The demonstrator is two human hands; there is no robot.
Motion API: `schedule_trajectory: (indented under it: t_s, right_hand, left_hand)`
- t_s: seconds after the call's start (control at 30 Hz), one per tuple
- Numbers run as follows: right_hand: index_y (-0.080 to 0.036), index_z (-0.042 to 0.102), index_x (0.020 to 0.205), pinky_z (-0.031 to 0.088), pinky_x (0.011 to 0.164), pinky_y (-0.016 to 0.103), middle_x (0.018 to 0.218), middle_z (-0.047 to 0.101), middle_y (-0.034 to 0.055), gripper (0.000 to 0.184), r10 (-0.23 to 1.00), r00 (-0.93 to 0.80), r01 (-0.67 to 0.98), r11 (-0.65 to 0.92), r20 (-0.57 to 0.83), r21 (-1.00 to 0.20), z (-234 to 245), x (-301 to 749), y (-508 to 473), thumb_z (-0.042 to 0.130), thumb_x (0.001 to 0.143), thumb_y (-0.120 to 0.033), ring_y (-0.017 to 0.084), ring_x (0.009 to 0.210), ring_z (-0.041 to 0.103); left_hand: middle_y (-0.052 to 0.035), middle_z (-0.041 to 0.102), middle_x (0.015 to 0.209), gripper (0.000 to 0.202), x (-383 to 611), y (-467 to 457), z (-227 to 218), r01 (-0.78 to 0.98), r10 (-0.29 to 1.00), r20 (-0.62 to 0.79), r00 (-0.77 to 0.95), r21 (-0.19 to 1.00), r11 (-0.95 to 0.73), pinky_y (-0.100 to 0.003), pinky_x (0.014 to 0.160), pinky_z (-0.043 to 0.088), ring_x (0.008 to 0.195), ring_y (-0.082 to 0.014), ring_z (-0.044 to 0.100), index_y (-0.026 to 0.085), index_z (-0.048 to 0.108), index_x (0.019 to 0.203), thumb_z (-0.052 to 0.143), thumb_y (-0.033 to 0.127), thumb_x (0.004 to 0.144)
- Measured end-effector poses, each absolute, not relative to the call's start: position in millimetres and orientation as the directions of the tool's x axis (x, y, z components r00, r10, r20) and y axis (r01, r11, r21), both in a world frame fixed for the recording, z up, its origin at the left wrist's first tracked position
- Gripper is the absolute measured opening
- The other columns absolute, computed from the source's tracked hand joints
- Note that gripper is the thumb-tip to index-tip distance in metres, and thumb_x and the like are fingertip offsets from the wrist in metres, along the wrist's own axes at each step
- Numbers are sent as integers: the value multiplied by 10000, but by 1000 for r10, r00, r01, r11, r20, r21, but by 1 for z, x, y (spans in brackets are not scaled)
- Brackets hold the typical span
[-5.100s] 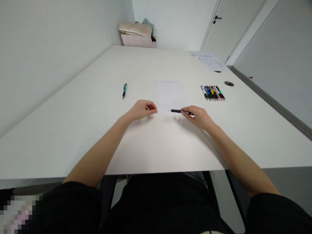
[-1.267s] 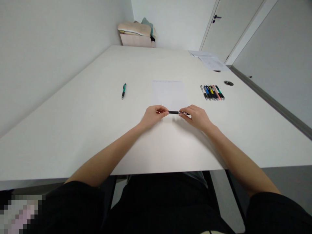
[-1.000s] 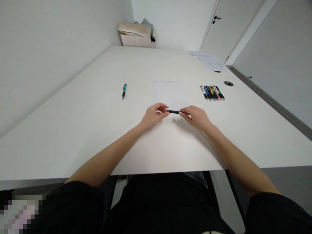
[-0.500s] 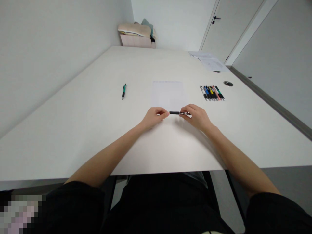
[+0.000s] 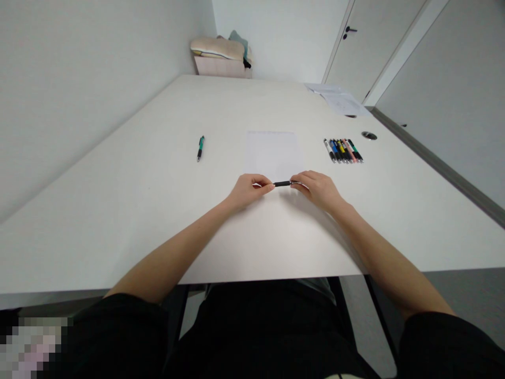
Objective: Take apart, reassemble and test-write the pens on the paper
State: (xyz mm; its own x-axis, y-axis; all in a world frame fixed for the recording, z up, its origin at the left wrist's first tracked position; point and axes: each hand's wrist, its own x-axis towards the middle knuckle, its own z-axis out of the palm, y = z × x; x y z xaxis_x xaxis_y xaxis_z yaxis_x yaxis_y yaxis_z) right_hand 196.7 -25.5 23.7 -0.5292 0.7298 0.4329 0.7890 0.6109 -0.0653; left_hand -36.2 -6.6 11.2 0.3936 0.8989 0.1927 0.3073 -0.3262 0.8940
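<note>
A pen [image 5: 282, 183] with a black barrel section is held level between my two hands, just over the near edge of a sheet of paper [image 5: 273, 150]. My left hand [image 5: 253, 189] pinches its left end between thumb and fingers. At the other end, the fingertips of my right hand [image 5: 314, 186] close around a shiny metal part; the fingers hide some of it. Only the dark middle of the pen shows plainly.
A green and black pen [image 5: 201, 148] lies alone at the left. To the right, several pens [image 5: 343, 150] lie side by side. Loose papers [image 5: 338, 99] and a round metal grommet [image 5: 369, 136] are farther back on the white table [image 5: 158, 210]. A wall borders the table's left side.
The right fingers have closed further over the pen's right end, so less of its metal part shows. The pen tilts very slightly. My left hand is almost still.
</note>
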Motion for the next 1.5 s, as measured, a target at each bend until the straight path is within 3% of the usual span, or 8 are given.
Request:
schedule_trajectory:
  t_s: [0.2,0.63,0.93,1.23,1.4,1.5]
  right_hand:
    - [-214,647,977,367,785,324,916,706,51,248,721,-548,797,605,425,1,24,198,-23,454,920,-359,175,792,617]
    - [-234,650,979,332,820,324,919,698,31,258,713,-545,817,570,441,86,23,197,-22,429,932,-359,169,785,606]
    - [-218,640,1000,341,730,305,921,683,45,255,733,-551,813,579,399,60,22,197,-22,422,938,-335,172,805,597]
    - [-241,654,989,312,832,338,921,694,31,262,711,-564,806,583,420,97,24,193,-23,415,941,-338,162,802,582]
    - [-304,671,940,195,1021,445,904,702,2,227,710,-472,841,540,523,26,23,192,-25,464,909,-393,217,1025,535]
    - [-313,647,1039,134,1058,520,1081,663,36,301,706,-275,875,465,653,-134,23,194,-24,522,846,-507,278,1190,435]
  left_hand:
    - [-42,687,741,246,-35,-10,17,340,889,237,392,860,-380,-239,649,513,679,-135,601,155,703,735,632,390,717]
    - [-36,691,767,190,-34,-12,14,404,850,314,424,774,-487,-244,673,505,686,-130,604,170,694,742,591,329,762]
    - [-26,658,715,149,-34,-14,15,459,795,385,468,663,-591,-244,650,455,644,-122,570,170,670,729,568,267,778]
    - [-9,653,678,154,-33,-10,7,498,823,312,475,675,-544,-234,617,425,607,-107,552,158,660,705,592,282,766]
    - [-16,677,722,195,-32,-11,9,491,845,297,445,709,-507,-240,640,432,629,-111,562,164,681,747,570,317,797]
    - [-31,688,761,232,-29,-11,9,454,887,296,354,775,-440,-244,652,445,671,-124,582,163,689,775,564,356,805]
